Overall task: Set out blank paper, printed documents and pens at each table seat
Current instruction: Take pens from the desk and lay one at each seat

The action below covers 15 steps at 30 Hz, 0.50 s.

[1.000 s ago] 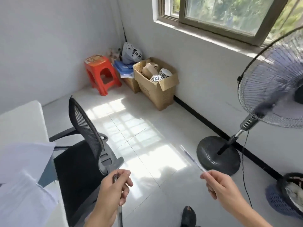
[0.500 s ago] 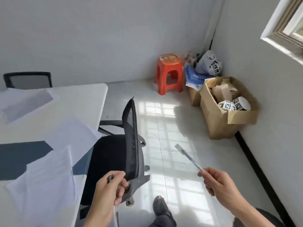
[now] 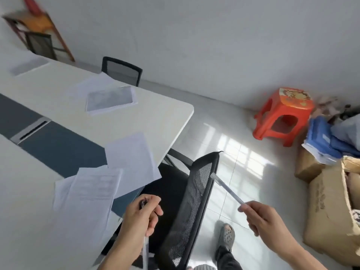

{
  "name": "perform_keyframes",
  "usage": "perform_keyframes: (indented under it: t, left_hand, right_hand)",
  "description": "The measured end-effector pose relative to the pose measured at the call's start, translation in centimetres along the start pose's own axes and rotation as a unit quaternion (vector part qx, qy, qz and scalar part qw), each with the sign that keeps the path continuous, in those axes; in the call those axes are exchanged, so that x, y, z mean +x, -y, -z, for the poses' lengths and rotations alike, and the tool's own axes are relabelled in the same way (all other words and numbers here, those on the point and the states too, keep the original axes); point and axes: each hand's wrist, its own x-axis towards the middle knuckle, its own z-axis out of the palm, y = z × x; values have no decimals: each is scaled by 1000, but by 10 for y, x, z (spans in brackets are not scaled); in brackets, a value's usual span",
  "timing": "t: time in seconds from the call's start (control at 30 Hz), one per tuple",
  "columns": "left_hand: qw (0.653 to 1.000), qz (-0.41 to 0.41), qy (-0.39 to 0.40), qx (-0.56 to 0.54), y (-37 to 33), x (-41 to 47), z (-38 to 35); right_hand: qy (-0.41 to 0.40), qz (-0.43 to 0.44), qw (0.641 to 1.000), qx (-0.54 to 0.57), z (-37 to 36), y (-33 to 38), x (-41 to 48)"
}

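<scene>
Clerk: Pens, count?

Checker: Two on view, both off the desk (image 3: 155,117), held in the air just beside its near corner. Right hand (image 3: 261,217) pinches one slim, clear plastic pen (image 3: 227,189) by its end. Left hand (image 3: 140,217) is curled round a second pen (image 3: 145,248), with the dark tip above the fist and the clear barrel below. Cannot tell whether that fist holds more than one.

Clerk: Paper?

Checker: At the desk's near corner there is one blank sheet (image 3: 134,160), smooth and white, with a corner overhanging the edge. One printed document (image 3: 95,188) with faint grey text touches it. One under-sheet (image 3: 62,190) is mostly covered. At the desk's far end one far blank sheet (image 3: 91,84) lies with one far printed document (image 3: 111,100) on top. Farthest along the desk is one blurred paper (image 3: 29,66), content unreadable.

Clerk: Seats?

Checker: Two black mesh chairs. The near chair (image 3: 194,191) stands at the desk's near corner. Of the far chair (image 3: 121,72), at the desk's far end, only the backrest shows.

Clerk: Desk surface?

Checker: White top, rounded corner, dark blue-grey strip down the middle.

Clerk: Sundries?

Checker: All on the floor, well apart from the desk: one red plastic stool (image 3: 282,115) and two cardboard boxes (image 3: 327,211), cut off by the frame. One foot in a grey clog (image 3: 227,235) is behind the near chair.
</scene>
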Motion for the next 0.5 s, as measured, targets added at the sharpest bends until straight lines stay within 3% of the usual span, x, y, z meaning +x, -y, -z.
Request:
perform_keyframes:
  t: [0.17, 0.33, 0.5]
  left_hand:
    - [992, 27, -117, -36, -9, 22, -7]
    - [979, 33, -183, -79, -29, 33, -51]
    - [955, 45, -264, -128, -26, 18, -67]
  right_hand:
    - [91, 51, 994, -28, 5, 35, 99]
    - [171, 69, 982, -43, 6, 76, 197]
    - [219, 90, 969, -75, -45, 112, 285]
